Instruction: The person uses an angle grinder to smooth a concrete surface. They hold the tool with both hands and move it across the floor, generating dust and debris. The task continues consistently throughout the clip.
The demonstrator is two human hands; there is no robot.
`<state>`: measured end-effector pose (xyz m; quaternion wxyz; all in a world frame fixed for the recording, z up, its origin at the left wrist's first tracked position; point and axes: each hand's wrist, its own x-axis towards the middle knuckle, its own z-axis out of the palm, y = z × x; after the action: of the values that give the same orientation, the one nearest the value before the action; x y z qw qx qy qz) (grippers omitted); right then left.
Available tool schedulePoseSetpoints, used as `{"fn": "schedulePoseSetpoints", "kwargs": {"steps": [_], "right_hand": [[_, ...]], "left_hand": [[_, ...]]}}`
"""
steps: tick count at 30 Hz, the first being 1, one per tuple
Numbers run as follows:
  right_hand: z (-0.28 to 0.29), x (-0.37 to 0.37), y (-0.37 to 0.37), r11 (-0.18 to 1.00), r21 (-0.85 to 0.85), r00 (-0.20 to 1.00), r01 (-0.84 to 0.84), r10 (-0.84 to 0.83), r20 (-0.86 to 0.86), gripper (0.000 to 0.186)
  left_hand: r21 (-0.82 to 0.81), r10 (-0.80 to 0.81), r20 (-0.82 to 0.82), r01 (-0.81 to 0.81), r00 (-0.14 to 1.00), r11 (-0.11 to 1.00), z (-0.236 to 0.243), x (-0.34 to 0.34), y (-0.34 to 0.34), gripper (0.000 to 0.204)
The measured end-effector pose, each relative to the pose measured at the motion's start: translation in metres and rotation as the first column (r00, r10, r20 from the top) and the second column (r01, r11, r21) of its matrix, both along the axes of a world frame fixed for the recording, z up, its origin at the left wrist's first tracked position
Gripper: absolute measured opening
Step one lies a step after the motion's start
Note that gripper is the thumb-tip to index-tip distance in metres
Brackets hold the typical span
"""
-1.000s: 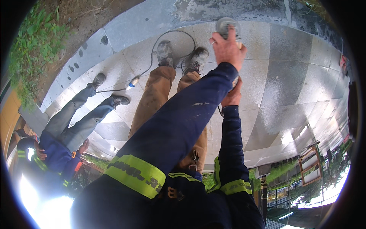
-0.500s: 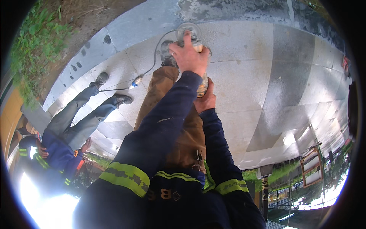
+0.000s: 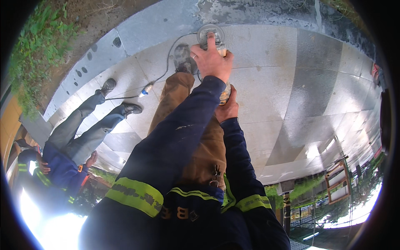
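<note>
Before me I hold an angle grinder with a worn orange and grey body and a round disc at its far end. My left hand, with a ring on one finger, is closed over the front of the grinder, its index finger stretched toward the disc. Closer to me, my right hand wraps round the rear of the body. The disc is over the paving close to the grey kerb strip; whether it touches cannot be made out. My left hand and forearm hide much of the tool.
A dark cable loops left of my shoe to a blue and white plug connector. On the left stands another person in dark workwear. Plants border the paving. A wooden frame is at lower right.
Both hands and the grinder have shifted slightly to the right. My grip is the same. The other person has hardly moved.
</note>
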<state>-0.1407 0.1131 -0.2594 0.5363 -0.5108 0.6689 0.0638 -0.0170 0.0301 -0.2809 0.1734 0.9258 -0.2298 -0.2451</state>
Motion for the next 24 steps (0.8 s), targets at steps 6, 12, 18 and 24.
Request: {"fn": "schedulePoseSetpoints", "kwargs": {"steps": [6,12,18,24], "right_hand": [[0.002,-0.01,-0.012,0.995,-0.091,0.998,0.044,-0.04,0.044,0.082],[0.001,-0.007,-0.007,1.0,0.002,1.0,-0.001,0.001,0.02,0.085],[0.003,-0.015,-0.012,0.992,-0.12,0.996,0.041,-0.031,0.083,0.083],[0.003,-0.012,-0.011,1.0,0.019,1.0,-0.013,0.013,0.0,0.086]], "left_hand": [[-0.07,-0.092,0.059,0.096,0.994,0.993,-0.007,-0.012,-0.016,0.078],[0.048,-0.032,0.018,0.031,0.999,0.998,-0.004,-0.008,-0.005,0.075],[-0.077,-0.1,0.057,0.104,0.993,0.992,-0.006,-0.016,-0.015,0.075],[0.066,-0.032,0.031,0.03,0.999,0.997,-0.005,-0.012,-0.01,0.076]]}}
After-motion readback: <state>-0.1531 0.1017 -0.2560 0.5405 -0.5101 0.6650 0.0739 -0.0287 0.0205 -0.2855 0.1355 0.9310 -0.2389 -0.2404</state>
